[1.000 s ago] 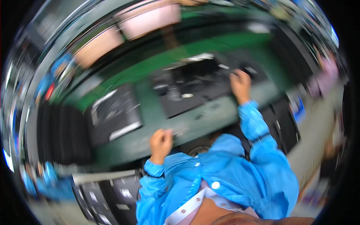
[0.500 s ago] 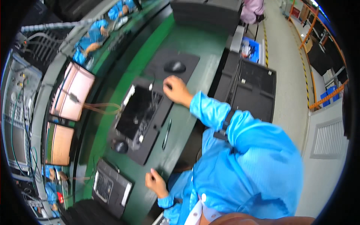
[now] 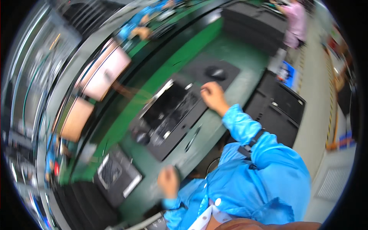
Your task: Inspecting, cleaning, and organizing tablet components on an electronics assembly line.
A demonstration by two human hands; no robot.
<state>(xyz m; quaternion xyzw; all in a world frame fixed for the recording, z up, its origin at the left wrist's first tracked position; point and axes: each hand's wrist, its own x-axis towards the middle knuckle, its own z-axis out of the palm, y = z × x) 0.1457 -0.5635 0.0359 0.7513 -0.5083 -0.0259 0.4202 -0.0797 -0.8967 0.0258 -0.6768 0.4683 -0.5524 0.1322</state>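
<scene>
My right hand (image 3: 214,96) rests by the far right edge of a dark foam mat (image 3: 180,132). Its fingers are curled in, and no object shows in them. On the mat lies a flat black panel (image 3: 163,111) with glossy, crinkled clear film and white pieces at its edges. A black mouse-shaped object (image 3: 216,73) sits beyond my right hand, on another dark mat (image 3: 235,72). My left hand (image 3: 168,181), smeared by motion, is over the bench's near edge, apart from the mat. A dark pen (image 3: 193,138) lies on the green bench top between my hands.
A second dark rounded object (image 3: 142,138) sits at the mat's left end. Further left lies another dark tray (image 3: 124,180) with a small clear-covered piece. Pinkish boards (image 3: 105,73) stand across the bench. Black cases (image 3: 281,103) and a blue bin (image 3: 288,74) are at the right; co-workers are beyond.
The view has swung, so the bench and mat appear further right and tilted. My left hand has blurred with motion; my right hand stays curled by the mat's edge.
</scene>
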